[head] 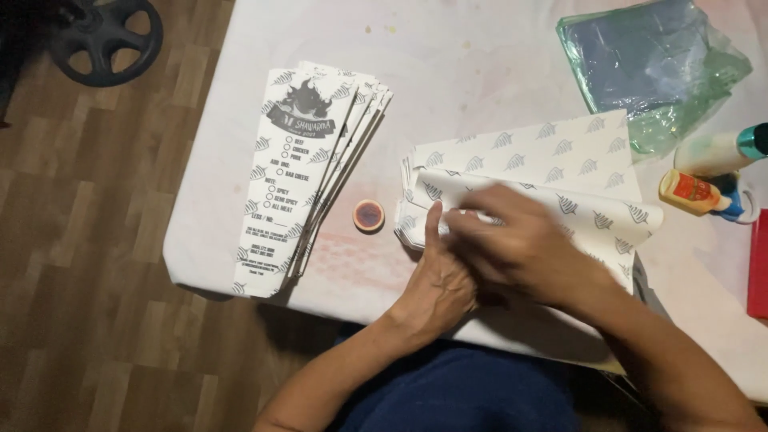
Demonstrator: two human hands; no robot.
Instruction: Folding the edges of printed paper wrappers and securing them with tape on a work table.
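Pressing down on a sheet of printed paper [576, 172], both hands work near the front edge of the white table [448, 56]. The paper is white with a pattern of small grey leaves, and it lies partly folded on the table, to the right of the small round cap [369, 215]. The left hand [436, 280] rests with its palm on the table and its fingers together, one finger stretched up along the folded edge of the paper. The right hand [520, 240] lies across the paper, just beside the left hand; it is blurred, so I cannot tell if its fingers pinch the fold or only press flat on it. Left of the cap lies a fanned stack of finished paper sleeves [308, 176] with grey print. Far right of the cap stand two glue bottles [704, 172], touching each other, and behind them lies a crumpled greenish plastic bag [656, 64].
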